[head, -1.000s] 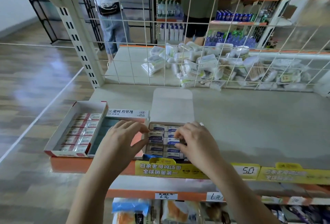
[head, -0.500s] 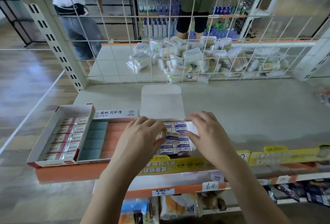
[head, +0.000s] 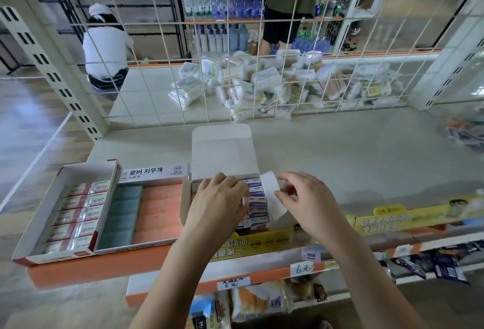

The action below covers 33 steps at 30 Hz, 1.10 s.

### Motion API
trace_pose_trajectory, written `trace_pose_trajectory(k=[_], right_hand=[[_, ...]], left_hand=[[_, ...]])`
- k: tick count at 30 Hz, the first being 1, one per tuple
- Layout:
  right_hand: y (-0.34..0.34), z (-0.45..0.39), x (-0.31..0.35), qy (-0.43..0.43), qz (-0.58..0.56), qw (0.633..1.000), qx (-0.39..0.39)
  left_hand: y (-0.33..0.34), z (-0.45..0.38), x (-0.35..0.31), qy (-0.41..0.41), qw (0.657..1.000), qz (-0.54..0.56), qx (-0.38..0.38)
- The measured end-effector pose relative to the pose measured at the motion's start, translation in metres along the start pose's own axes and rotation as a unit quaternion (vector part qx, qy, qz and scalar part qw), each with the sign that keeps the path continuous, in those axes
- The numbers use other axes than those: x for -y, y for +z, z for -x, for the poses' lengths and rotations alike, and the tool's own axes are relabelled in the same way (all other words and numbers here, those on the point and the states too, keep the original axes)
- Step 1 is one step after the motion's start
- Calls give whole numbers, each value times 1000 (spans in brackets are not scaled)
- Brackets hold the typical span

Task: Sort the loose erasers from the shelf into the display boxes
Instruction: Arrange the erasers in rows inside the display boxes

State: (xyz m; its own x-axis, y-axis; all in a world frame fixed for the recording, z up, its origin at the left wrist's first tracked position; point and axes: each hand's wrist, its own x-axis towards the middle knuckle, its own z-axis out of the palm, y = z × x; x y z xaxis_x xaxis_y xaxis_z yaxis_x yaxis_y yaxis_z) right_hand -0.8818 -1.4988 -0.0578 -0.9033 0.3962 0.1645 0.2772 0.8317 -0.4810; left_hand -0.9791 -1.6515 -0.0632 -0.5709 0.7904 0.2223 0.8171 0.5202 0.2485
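1. Three display boxes stood side by side at the shelf's (head: 340,166) near edge: a red-trimmed box (head: 39,223) with five visible rows of wrapped erasers, a middle box (head: 154,174) of teal and orange erasers, and a white box (head: 222,150) with its lid raised.
2. Five blue-labelled erasers (head: 258,201) showed in the white box; the left hand (head: 217,205), fingers curled down into the box, hid the others, and what it gripped could not be told.
3. The right hand (head: 306,203) pinched the box's right flap (head: 272,197).
4. Beyond a wire grid (head: 167,71), packets (head: 262,85) lay heaped; two people stood far off.
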Motion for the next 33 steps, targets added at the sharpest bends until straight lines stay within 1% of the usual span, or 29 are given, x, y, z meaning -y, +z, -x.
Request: trace_pose_trajectory(k=[7, 13, 18, 22, 26, 31, 33], right_hand=[[0, -1, 1, 6, -22, 1000, 6], [0, -1, -2, 3, -32, 999, -1], [-5, -1, -7, -2, -55, 998, 14], [-17, -7, -23, -6, -49, 999, 0], [-42, -11, -56, 14, -9, 1000, -10], [-89, 6, -118, 71, 45, 996, -29], [-109, 15, -147, 99, 69, 992, -26]], left_hand=[[4, -1, -2, -13, 1000, 11, 10], [6, -3, -5, -20, 1000, 23, -2], [-1, -9, -4, 1, 999, 23, 26], [-12, -35, -15, 36, 998, 18, 49], [-15, -71, -53, 101, 993, 9, 67], [2, -118, -135, 195, 978, -37, 66], [14, -136, -170, 215, 972, -39, 80]])
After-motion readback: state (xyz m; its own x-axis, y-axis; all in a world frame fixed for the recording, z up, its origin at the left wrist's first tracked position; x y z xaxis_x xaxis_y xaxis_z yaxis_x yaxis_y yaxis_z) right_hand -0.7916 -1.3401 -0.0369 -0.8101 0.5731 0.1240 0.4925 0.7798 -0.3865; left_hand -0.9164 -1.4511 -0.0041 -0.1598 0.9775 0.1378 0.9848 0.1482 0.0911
